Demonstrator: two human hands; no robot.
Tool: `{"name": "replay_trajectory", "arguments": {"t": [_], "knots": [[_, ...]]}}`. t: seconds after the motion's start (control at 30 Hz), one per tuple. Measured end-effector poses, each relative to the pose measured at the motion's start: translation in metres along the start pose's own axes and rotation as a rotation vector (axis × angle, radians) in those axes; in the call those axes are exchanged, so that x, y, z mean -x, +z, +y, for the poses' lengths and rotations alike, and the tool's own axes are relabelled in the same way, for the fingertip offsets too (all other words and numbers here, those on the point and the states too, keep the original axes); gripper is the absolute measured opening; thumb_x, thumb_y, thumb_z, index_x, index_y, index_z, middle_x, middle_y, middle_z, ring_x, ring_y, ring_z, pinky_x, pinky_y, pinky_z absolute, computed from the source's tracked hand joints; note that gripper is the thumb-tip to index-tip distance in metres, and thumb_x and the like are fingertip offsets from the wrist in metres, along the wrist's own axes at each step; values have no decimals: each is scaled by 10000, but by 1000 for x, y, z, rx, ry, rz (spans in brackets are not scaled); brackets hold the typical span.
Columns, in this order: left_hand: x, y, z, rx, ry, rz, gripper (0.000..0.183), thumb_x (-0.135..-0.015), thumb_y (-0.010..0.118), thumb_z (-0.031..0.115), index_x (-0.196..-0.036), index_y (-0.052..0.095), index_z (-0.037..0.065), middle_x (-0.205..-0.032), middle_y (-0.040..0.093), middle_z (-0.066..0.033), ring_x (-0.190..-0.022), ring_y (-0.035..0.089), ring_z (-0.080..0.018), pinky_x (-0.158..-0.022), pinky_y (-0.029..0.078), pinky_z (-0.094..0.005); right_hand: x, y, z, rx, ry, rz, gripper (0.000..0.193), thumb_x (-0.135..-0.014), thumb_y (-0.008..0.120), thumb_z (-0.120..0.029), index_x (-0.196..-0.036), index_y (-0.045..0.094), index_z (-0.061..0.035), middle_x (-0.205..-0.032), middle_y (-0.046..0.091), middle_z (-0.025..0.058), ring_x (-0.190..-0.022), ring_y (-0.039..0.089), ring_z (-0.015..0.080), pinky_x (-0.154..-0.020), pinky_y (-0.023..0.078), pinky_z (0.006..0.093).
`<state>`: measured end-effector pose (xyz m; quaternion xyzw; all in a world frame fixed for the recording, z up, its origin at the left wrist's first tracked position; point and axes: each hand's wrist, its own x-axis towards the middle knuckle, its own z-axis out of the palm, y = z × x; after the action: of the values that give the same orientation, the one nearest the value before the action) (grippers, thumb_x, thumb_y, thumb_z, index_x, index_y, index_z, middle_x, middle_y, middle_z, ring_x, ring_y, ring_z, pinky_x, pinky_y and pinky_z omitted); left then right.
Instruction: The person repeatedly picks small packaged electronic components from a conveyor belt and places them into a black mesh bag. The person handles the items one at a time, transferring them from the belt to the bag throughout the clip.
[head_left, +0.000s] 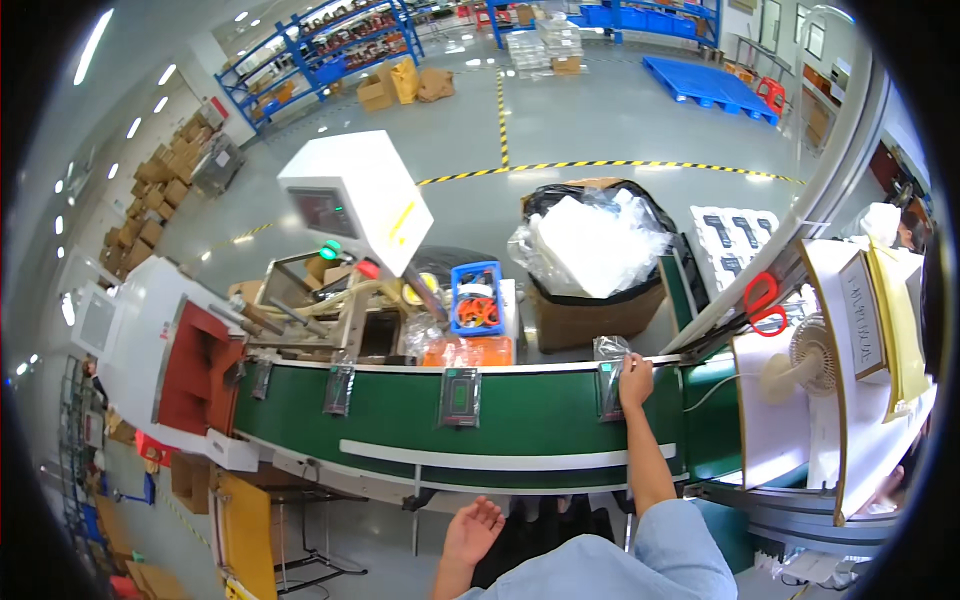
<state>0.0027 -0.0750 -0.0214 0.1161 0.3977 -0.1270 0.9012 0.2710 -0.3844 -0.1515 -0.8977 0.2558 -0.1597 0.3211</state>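
Observation:
On the green conveyor belt (530, 400), my right hand (635, 380) is closed on the edge of a dark package in a clear bag (609, 390), near the belt's right end. The package lies against the belt's far side, and my fingertips are partly hidden. My left hand (474, 530) is held palm up in front of the belt's near edge, fingers apart and nothing in it. To the left on the belt lie a flat dark boxed item in clear wrap (460, 397), a second wrapped package (339, 389) and a smaller-looking one (262, 379).
A white machine with a red curtained opening (195, 365) stands at the belt's left end. Behind the belt are a blue bin (477, 300) and a lined carton of plastic wrap (597, 320). Red scissors (765, 303) hang by a white fan (812, 355) at right. A white rail (510, 457) edges the near side.

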Motion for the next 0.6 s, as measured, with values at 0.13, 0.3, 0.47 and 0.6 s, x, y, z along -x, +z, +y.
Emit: {"name": "replay_trajectory", "arguments": {"t": [0.13,0.3,0.47,0.6], "knots": [[9,-22,10,36,-23,-11,138,-784,520,96,-887,598,48,-865,619,-93,-879,574,-241,-855,432,-392,14,15,-16,-9,55,-40,276,-851,487,-292,-934,535,-33,-923,545,167,-869,540,345,-739,429,448],[30,-66,34,97,-30,-40,159,-802,496,105,-906,589,29,-885,606,-115,-908,554,-255,-869,424,-394,9,45,-3,3,50,-90,321,-830,482,-305,-896,540,4,-952,564,226,-880,535,394,-765,425,476],[25,-75,61,36,-77,-133,159,-814,498,106,-915,584,18,-878,605,-115,-889,559,-263,-865,433,-398,-13,33,-16,-84,47,248,346,-818,499,-302,-766,557,35,-780,595,238,-738,567,397,-668,433,474],[27,-83,67,-149,-171,-183,144,-797,522,117,-895,584,33,-851,603,-109,-870,568,-260,-859,449,-392,56,-38,-59,-619,52,-49,273,-840,456,-185,-658,541,0,-678,554,203,-585,515,295,-531,403,411]]}}
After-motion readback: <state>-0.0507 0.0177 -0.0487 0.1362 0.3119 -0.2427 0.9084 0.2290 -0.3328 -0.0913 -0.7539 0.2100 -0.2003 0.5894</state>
